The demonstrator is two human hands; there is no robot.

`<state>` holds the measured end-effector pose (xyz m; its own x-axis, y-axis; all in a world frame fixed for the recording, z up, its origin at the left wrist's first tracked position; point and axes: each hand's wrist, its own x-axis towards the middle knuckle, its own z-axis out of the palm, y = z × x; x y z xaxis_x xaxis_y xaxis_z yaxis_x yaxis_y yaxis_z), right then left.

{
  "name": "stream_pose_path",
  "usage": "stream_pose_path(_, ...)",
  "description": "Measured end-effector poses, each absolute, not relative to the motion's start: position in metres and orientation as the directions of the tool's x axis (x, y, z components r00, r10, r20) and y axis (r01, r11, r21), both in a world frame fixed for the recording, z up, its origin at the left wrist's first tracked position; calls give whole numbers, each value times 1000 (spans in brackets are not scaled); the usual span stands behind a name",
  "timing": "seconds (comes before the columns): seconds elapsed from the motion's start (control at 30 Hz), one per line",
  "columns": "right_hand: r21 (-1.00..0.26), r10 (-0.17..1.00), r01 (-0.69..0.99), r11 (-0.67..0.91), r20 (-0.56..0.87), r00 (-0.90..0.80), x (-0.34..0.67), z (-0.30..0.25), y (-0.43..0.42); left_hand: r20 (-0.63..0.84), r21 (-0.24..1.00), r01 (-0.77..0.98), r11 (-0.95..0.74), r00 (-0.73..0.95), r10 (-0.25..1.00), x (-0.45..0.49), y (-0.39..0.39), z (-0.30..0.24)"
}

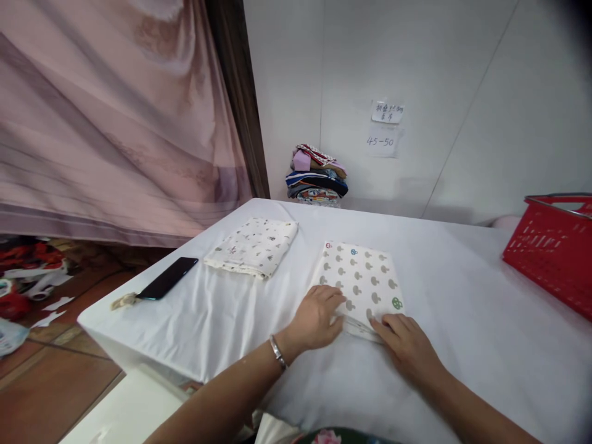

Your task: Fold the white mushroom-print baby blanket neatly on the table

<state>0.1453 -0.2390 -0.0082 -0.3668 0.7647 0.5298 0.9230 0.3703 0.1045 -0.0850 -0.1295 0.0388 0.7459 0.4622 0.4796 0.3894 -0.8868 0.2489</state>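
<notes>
A folded white cloth printed with grey mushroom shapes, and a few coloured ones, lies flat on the white-covered table. My left hand is at its near left corner, fingers bent over the top and thumb by the front edge. At the near right corner is my right hand, its thumb on the cloth and its fingers curled beside it. Both hands appear closed on the cloth's edge, though some fingertips are hidden. A second folded white cloth with small scattered prints lies farther left, apart from my hands.
A black phone lies at the table's left edge. At the right stands a red plastic basket. Beyond the far edge is a stack of folded fabrics against the wall. A pink curtain hangs at the left.
</notes>
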Motion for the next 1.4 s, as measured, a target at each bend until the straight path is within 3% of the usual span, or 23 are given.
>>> stream_pose_path(0.2, 73, 782, 925, 374, 511, -357, 145, -7, -246, 406, 112, 323, -940, 848, 340, -61, -143, 14)
stream_pose_path(0.4, -110, 825, 910, 400, 475, -305, 137, 26, -243, 348, 72, 337, -939, 873, 340, -74, -147, -5)
stream_pose_path(0.57, -9, 798, 887, 461, 442, -410, 118, 25, -220, 341, 98, 347, -933, 869, 359, -89, -154, 2)
stream_pose_path(0.67, 82, 812, 883, 461, 363, -458, 112, 1, -216, 350, 152, 360, -920, 851, 391, -104, -156, 11)
stream_pose_path(0.8, 113, 829, 892, 437, 333, -449, 112, -16, -220, 420, 278, 382, -881, 777, 469, -123, -151, 22)
stream_pose_path(0.93, 117, 826, 894, 432, 347, -444, 113, -14, -221, 534, 443, 461, -769, 554, 639, -131, -132, 24)
stream_pose_path(1.03, 125, 826, 895, 429, 347, -445, 113, -13, -222, 442, 633, 493, -597, 403, 802, -131, -118, 23)
stream_pose_path(1.13, 127, 828, 899, 419, 353, -436, 112, -13, -222, 288, 746, 486, -455, 381, 879, -130, -113, 22)
stream_pose_path(1.4, 113, 837, 907, 407, 352, -419, 109, -11, -222, 267, 782, 424, -458, 435, 860, -127, -110, 18)
